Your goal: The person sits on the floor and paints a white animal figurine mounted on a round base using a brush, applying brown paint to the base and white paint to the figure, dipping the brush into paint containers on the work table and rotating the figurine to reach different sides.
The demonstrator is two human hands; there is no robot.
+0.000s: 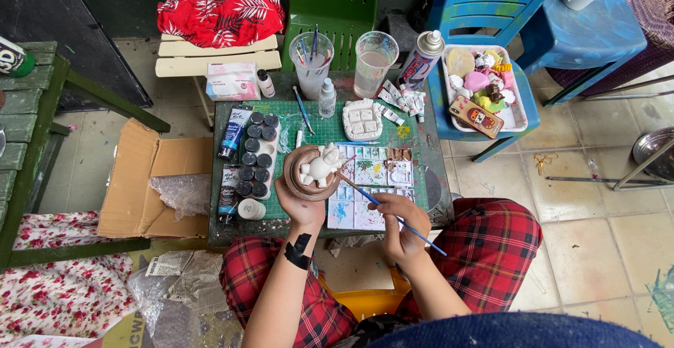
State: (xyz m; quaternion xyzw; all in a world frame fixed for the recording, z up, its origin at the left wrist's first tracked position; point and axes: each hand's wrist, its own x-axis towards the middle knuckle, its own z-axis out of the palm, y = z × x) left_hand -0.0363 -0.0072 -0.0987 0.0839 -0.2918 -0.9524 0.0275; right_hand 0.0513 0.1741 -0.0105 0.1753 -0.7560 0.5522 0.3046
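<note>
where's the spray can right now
In the head view, the spray can stands at the table's far right corner, between the clear plastic cup and the white tray of small figures.

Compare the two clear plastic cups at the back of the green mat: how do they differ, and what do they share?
The left cup holds several brushes; the right cup holds none. The left cup's water looks cloudy grey, while the right cup's is paler with a faint pink tint. Both are clear, upright, open-topped and stand side by side behind the green mat.

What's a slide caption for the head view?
Left hand holds a brown dish with white figurine; right hand touches a blue brush to it.
</note>
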